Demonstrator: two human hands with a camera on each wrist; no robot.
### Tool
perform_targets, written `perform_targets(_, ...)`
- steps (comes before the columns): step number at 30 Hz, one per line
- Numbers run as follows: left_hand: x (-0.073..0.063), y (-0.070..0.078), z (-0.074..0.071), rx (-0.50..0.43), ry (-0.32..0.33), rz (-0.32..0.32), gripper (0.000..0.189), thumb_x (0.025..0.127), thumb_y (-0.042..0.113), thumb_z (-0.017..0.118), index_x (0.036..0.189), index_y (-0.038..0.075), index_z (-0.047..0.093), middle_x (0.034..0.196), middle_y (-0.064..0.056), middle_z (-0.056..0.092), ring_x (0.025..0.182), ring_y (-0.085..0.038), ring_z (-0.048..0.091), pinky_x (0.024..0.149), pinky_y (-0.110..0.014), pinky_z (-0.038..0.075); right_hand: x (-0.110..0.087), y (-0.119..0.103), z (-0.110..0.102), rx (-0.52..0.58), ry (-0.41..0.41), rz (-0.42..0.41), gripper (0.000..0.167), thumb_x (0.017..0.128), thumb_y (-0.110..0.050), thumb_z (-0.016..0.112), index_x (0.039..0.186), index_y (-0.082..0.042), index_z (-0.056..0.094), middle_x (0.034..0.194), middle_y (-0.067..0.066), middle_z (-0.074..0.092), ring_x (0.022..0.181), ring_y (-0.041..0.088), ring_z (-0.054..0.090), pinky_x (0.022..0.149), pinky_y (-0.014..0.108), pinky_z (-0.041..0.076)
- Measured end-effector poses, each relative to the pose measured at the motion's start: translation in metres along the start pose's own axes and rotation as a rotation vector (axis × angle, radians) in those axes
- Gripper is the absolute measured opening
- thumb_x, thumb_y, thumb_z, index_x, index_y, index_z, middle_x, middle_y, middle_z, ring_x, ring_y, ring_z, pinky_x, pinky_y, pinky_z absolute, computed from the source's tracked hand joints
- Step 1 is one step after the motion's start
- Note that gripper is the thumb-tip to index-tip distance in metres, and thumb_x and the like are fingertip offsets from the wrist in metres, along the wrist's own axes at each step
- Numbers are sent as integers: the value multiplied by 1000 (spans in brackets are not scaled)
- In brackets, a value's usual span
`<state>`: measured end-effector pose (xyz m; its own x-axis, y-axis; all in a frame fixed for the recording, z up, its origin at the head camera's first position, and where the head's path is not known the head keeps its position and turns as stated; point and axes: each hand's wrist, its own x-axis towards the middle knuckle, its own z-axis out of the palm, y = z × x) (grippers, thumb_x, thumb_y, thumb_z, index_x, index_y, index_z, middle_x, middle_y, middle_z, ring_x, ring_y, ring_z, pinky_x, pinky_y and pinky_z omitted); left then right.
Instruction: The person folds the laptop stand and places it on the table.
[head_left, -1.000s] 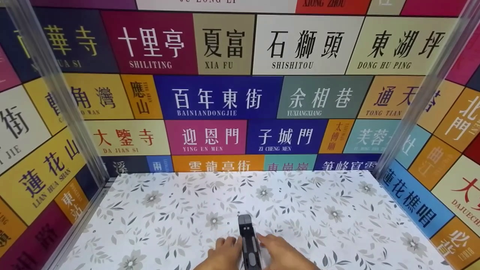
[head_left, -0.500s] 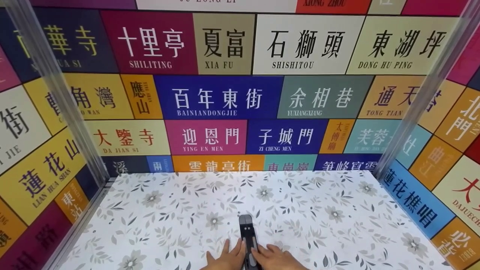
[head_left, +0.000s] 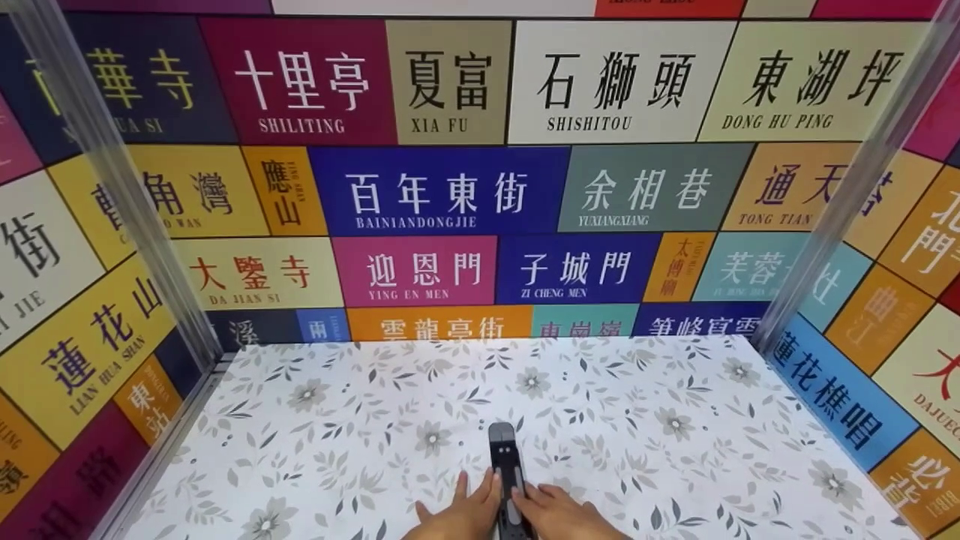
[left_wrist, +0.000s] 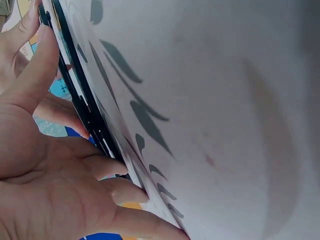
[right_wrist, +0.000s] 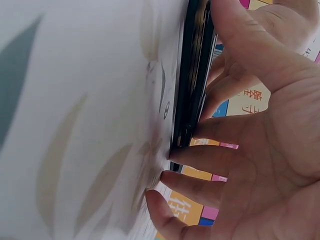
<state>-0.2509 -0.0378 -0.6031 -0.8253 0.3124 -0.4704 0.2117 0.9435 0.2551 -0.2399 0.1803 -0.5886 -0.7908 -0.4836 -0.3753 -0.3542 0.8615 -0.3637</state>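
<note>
A long black stapler (head_left: 508, 472) with a grey front end lies on the floral-patterned tabletop, pointing away from me. My left hand (head_left: 466, 516) is at its left side, fingers extended and spread, with fingertips against it. From the other side my right hand (head_left: 561, 514) touches it, its fingers reaching the stapler's edge. In the left wrist view, the thumb and fingers of the left hand (left_wrist: 65, 185) line one side of the dark stapler (left_wrist: 82, 100). The right wrist view has the right hand (right_wrist: 260, 135) along the stapler (right_wrist: 192, 75). Its near end is cut off in the head view.
The white tabletop (head_left: 360, 420) has grey flowers and leaves. Behind it stands a wall (head_left: 442, 191) of coloured panels with large characters. Clear upright strips rise at the left corner (head_left: 135, 195) and right corner (head_left: 840, 195).
The left fingers have spread, and the right fingertips have come onto the stapler's side. The whole head view has shifted slightly; the stapler appears a little farther right.
</note>
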Motion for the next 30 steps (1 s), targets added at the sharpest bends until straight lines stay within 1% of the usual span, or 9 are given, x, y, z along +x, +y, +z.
perform_targets(2, 3, 4, -2, 22, 1, -10, 85, 92, 63, 62, 162, 33, 24, 169, 16, 23, 156, -24, 25, 106, -83, 25, 4, 8, 3, 20, 18, -18, 92, 81, -79, 63, 157, -32, 39, 163, 2, 40, 146, 33, 38, 95, 81, 41)
perform_targets(5, 6, 5, 0, 36, 5, -22, 86, 91, 66, 61, 162, 34, 23, 169, 15, 22, 156, -22, 25, 108, -82, 26, 5, 15, 6, 33, 43, -67, 96, 81, -80, 62, 158, -27, 39, 162, 9, 41, 145, 37, 40, 104, 71, 43)
perform_targets(7, 5, 4, 1, 19, 10, -7, 86, 91, 69, 58, 162, 33, 24, 169, 13, 22, 157, -23, 25, 109, -82, 25, 6, 19, 10, 29, 53, -105, 96, 83, -79, 59, 158, -22, 39, 161, 13, 42, 144, 38, 42, 109, 61, 45)
perform_targets(9, 5, 1, 3, 24, 18, -4, 86, 91, 73, 54, 162, 33, 25, 169, 12, 23, 156, -21, 25, 112, -78, 25, 8, 20, 12, 22, 52, -124, 96, 85, -79, 57, 158, -19, 39, 160, 15, 43, 144, 39, 42, 113, 56, 43)
perform_targets(11, 4, -1, 4, 13, 20, -7, 87, 91, 75, 50, 162, 32, 26, 169, 11, 23, 156, -20, 25, 115, -75, 24, 10, 20, 14, 20, 45, -125, 96, 86, -78, 57, 158, -18, 38, 160, 16, 42, 145, 40, 41, 114, 56, 42)
perform_targets(14, 2, -1, 3, -13, 16, -15, 86, 92, 75, 49, 162, 31, 26, 169, 11, 24, 157, -20, 24, 116, -75, 22, 11, 19, 15, 6, 40, -116, 95, 87, -77, 57, 158, -17, 38, 160, 16, 42, 144, 41, 41, 114, 57, 42)
perform_targets(19, 0, 3, 5, -83, -9, -15, 85, 93, 74, 48, 162, 31, 25, 170, 11, 23, 157, -25, 22, 112, -81, 19, 11, 22, 16, 0, 10, -113, 91, 89, -76, 56, 157, -18, 41, 159, 14, 44, 143, 39, 43, 111, 56, 45)
perform_targets(27, 5, 0, 7, -52, 2, -10, 87, 91, 76, 48, 162, 31, 25, 170, 10, 23, 157, -20, 24, 116, -76, 21, 20, 31, 17, -15, -43, -33, 89, 86, -79, 55, 159, -31, 36, 162, 4, 42, 146, 33, 39, 103, 61, 49)
perform_targets(30, 2, 2, 2, -44, 1, -18, 89, 90, 75, 53, 162, 31, 25, 170, 9, 24, 156, -21, 25, 115, -76, 23, 17, 32, 12, -9, -61, -33, 89, 84, -83, 53, 159, -37, 33, 163, 1, 41, 148, 31, 38, 100, 64, 50)
